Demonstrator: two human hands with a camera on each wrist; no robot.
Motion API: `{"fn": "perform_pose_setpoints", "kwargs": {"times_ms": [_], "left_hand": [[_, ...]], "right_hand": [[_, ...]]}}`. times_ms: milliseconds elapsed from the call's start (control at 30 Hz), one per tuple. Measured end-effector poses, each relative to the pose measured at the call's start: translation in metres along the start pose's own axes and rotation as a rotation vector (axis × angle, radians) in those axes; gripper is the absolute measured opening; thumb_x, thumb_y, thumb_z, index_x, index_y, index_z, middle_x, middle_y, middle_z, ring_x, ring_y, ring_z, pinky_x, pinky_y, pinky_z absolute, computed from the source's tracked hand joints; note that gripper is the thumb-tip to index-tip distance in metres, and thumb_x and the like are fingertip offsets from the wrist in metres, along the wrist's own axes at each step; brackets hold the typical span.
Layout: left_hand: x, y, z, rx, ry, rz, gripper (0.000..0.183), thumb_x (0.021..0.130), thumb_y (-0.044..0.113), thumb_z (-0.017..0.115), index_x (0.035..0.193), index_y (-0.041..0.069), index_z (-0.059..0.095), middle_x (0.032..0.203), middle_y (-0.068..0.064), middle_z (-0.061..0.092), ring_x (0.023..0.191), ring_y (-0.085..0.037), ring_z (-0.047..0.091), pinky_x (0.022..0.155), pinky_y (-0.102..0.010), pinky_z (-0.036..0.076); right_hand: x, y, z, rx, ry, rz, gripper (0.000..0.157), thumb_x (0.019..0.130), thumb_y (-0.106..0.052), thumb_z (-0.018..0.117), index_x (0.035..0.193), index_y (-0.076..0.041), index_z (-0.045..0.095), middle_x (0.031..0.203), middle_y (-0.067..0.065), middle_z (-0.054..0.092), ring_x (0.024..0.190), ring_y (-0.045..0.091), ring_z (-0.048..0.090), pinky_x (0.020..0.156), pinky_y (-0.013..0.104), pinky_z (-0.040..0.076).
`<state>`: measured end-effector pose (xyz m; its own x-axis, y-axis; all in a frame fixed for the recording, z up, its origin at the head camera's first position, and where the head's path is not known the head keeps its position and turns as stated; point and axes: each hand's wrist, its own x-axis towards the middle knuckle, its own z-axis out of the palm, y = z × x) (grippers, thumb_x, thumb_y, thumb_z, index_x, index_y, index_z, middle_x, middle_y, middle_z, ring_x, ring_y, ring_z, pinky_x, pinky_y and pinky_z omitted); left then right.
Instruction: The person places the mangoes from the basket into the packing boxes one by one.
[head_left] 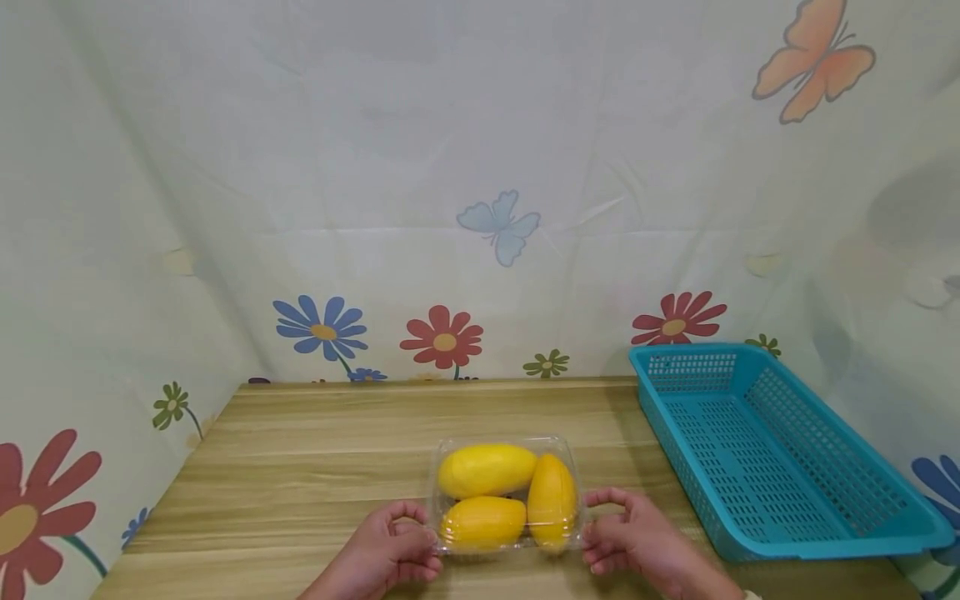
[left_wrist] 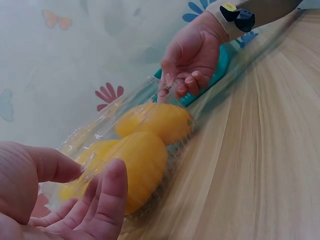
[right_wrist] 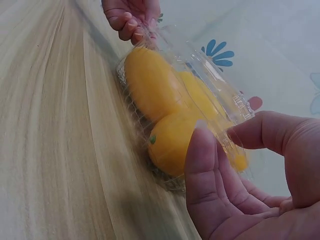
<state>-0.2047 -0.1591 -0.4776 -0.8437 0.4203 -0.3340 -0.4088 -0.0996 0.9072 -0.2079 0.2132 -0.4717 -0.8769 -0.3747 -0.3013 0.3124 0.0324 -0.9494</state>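
A clear plastic clamshell box [head_left: 517,545] rests low in the middle of the head view, on the wooden table. Inside lie a yellow mango [head_left: 487,471] at the back, a second mango [head_left: 483,523] in front of it and a third mango [head_left: 552,500] on the right. My left hand [head_left: 390,546] pinches the box's left edge between thumb and fingers. At the opposite edge my right hand [head_left: 637,537] pinches the rim in the same way. Clear plastic covers the fruit in the right wrist view; whether the lid is fastened I cannot tell.
A blue-green perforated plastic basket [head_left: 780,467] stands to the right of the box. The wooden table [head_left: 315,450] ends at a flower-and-butterfly printed curtain [head_left: 375,250], which hangs behind it and along both sides.
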Motion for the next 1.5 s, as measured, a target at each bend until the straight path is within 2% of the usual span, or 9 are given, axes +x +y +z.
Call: {"fn": "perform_pose_setpoints", "kwargs": {"times_ms": [400, 1067, 1300, 1500], "left_hand": [[-0.0004, -0.0039, -0.0008, -0.023, -0.037, 0.038, 0.027, 0.095, 0.001, 0.064, 0.114, 0.003, 0.045, 0.084, -0.001, 0.074, 0.079, -0.013, 0.074, 0.074, -0.028, 0.064], [0.0039, -0.0067, -0.0027, -0.008, -0.006, 0.032, 0.028, 0.095, 0.002, 0.065, 0.115, 0.003, 0.046, 0.083, -0.001, 0.073, 0.077, -0.012, 0.072, 0.073, -0.025, 0.064], [0.0057, -0.008, -0.0029, 0.026, 0.0, 0.054, 0.031, 0.096, 0.004, 0.065, 0.119, 0.0, 0.045, 0.082, 0.001, 0.071, 0.074, -0.01, 0.07, 0.069, -0.023, 0.062], [0.0027, -0.01, -0.0015, 0.07, 0.033, 0.022, 0.031, 0.094, 0.005, 0.066, 0.118, 0.0, 0.046, 0.083, -0.002, 0.072, 0.072, -0.011, 0.07, 0.069, -0.023, 0.062]], "right_hand": [[0.0008, 0.002, -0.0017, 0.027, -0.029, -0.005, 0.054, 0.093, -0.006, 0.068, 0.137, 0.005, 0.038, 0.089, 0.009, 0.078, 0.074, 0.015, 0.074, 0.07, 0.03, 0.064], [0.0051, 0.0041, -0.0044, 0.03, -0.017, 0.021, 0.053, 0.091, -0.008, 0.07, 0.133, 0.004, 0.04, 0.087, 0.007, 0.077, 0.071, 0.012, 0.071, 0.068, 0.026, 0.062], [0.0066, 0.0029, -0.0046, 0.008, -0.002, 0.026, 0.054, 0.091, -0.007, 0.07, 0.134, 0.005, 0.04, 0.087, 0.009, 0.077, 0.07, 0.013, 0.07, 0.068, 0.027, 0.062], [0.0017, 0.0086, -0.0029, -0.006, -0.027, 0.016, 0.051, 0.09, -0.005, 0.068, 0.132, 0.005, 0.041, 0.087, 0.01, 0.075, 0.071, 0.014, 0.068, 0.068, 0.027, 0.062]]}}
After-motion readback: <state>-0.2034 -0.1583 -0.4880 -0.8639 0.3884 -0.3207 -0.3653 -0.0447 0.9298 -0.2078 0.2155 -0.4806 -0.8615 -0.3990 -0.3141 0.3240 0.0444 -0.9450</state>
